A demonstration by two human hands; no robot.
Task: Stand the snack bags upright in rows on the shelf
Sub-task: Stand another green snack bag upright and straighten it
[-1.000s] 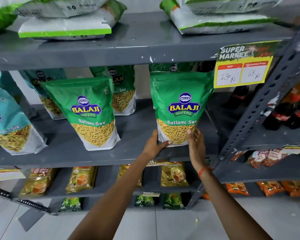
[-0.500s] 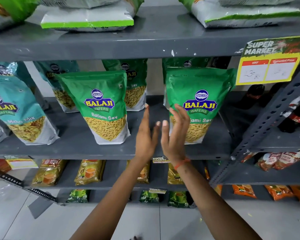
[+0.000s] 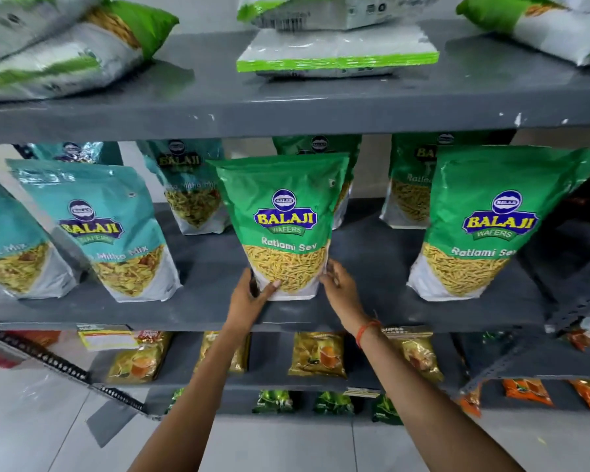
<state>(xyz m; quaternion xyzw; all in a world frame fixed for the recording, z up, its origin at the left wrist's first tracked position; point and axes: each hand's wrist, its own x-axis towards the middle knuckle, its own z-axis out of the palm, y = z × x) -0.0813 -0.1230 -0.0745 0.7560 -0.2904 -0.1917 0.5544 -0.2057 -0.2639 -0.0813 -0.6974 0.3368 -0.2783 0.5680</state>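
A green Ratlami Sev bag (image 3: 283, 206) stands upright at the front middle of the grey shelf (image 3: 201, 311). My left hand (image 3: 249, 296) grips its lower left corner, thumb on the front. My right hand (image 3: 339, 287) touches its lower right edge with fingers curled. A second green Ratlami Sev bag (image 3: 484, 219) stands upright to the right, untouched. Two teal Mitho Mix bags (image 3: 106, 229) stand at the left front. More green and teal bags stand in a back row behind them.
Flat white-and-green bags (image 3: 334, 56) lie on the shelf above. Lower shelves hold small yellow packets (image 3: 317, 354), green packets and orange packets (image 3: 525, 391). A slotted grey upright (image 3: 579, 308) bounds the right side. White floor tiles lie below.
My hands let go of the right Ratlami Sev bag, swung left, and now hold the middle green bag by its bottom corners. The view shifted left too.
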